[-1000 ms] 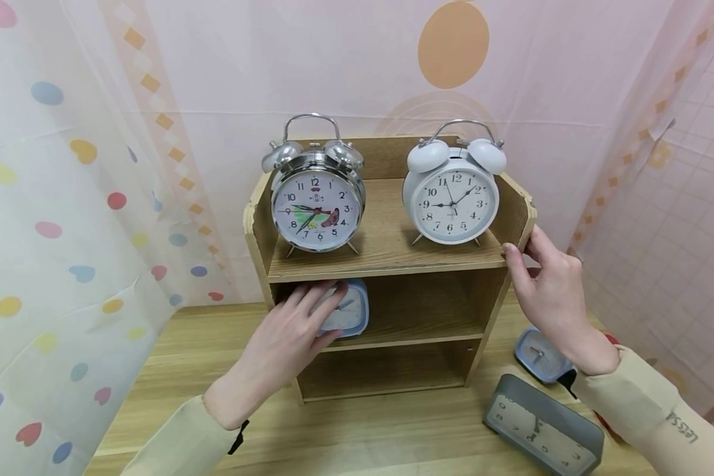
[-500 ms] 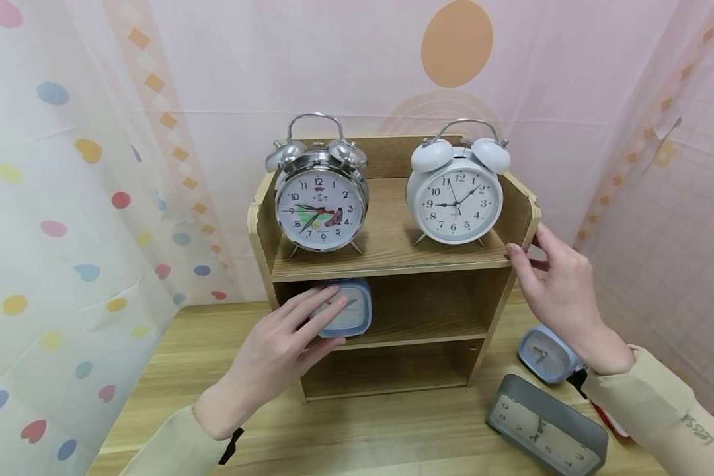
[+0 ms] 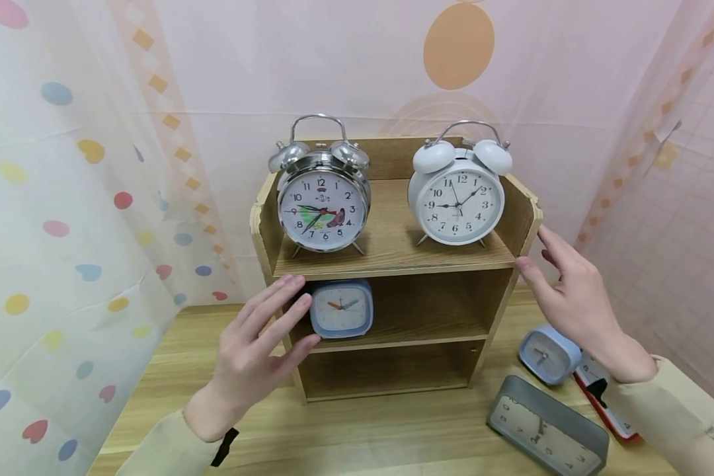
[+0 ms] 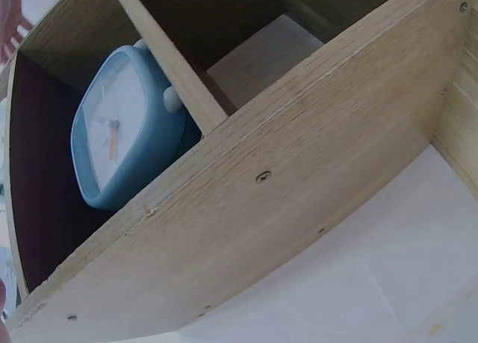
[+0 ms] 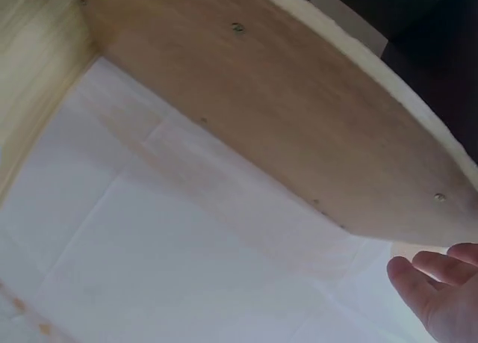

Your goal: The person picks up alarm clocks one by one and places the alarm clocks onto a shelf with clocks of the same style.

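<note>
A small blue alarm clock (image 3: 342, 309) stands upright on the middle shelf of a wooden shelf unit (image 3: 393, 270), near its left side; the left wrist view shows the same blue clock (image 4: 123, 126). My left hand (image 3: 250, 357) is just left of it, fingers extended in front of the unit's left edge, holding nothing. At the unit's right side panel is my right hand (image 3: 577, 301), its thumb near the front edge; whether it touches I cannot tell. In the right wrist view this right hand (image 5: 448, 291) shows loosely bent fingers beside the panel.
On the top shelf stand a silver twin-bell clock (image 3: 323, 210) and a white twin-bell clock (image 3: 457, 205). Right of the unit, a blue clock (image 3: 549, 355), a grey clock (image 3: 562, 416) and a red-edged white clock (image 3: 605, 410), partly hidden by the sleeve, lie on the wooden table (image 3: 381, 436).
My left hand has drawn back leftward from the blue clock on the middle shelf, leaving its face uncovered. The right hand has loosened from the right side panel and shifted slightly right.
</note>
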Demonstrator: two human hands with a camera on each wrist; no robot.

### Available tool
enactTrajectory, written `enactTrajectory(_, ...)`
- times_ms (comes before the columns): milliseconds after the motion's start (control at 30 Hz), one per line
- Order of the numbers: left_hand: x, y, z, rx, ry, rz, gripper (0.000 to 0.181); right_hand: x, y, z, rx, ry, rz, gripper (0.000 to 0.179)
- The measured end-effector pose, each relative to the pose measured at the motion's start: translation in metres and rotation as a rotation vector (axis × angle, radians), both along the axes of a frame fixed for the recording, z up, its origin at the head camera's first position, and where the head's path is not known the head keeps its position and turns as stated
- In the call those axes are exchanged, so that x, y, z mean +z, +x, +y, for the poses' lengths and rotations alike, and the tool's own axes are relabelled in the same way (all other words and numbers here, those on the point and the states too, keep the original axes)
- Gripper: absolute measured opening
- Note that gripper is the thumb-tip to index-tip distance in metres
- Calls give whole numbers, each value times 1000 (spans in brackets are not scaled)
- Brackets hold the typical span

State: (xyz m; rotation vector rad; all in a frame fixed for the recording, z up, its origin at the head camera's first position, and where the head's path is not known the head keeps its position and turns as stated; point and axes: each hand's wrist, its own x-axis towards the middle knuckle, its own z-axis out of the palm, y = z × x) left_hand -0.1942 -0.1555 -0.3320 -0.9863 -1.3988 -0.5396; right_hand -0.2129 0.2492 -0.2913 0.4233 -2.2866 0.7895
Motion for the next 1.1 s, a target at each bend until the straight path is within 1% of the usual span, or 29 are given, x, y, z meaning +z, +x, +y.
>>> enactTrajectory(100,4,-1,1,-38,62,7,36,-5,2,9,-18,9,-27,56)
enactTrajectory(233,8,-1,3,-69,142,15,35,-12,3,20,-11,33,-57,56)
enactTrajectory(367,12,-1,4,-74,205,7,37,-20,3,30,-7,72,-96,58)
enactTrajectory(500,14,-1,3,-69,267,-37,41,-32,2,41,-17,114,-127,60)
enactTrajectory(700,16,-4,-2,-25,367,-160,55,-50,-1,58,-20,175,-185,65)
enactTrajectory(800,17,-6,-6,-19,393,-238,64,-59,-3,65,-20,199,-216,66)
enactTrajectory(833,19,-6,-7,-23,401,-266,67,-61,-4,66,-21,206,-225,67)
enactTrajectory(933,24,-7,-11,-60,415,-357,73,-68,-4,71,-24,230,-262,69)
enactTrajectory(1067,33,-9,-15,-114,422,-495,67,-75,-4,76,-30,281,-322,72)
enactTrajectory(1100,35,-10,-16,-114,420,-527,64,-77,-4,78,-32,298,-334,73)
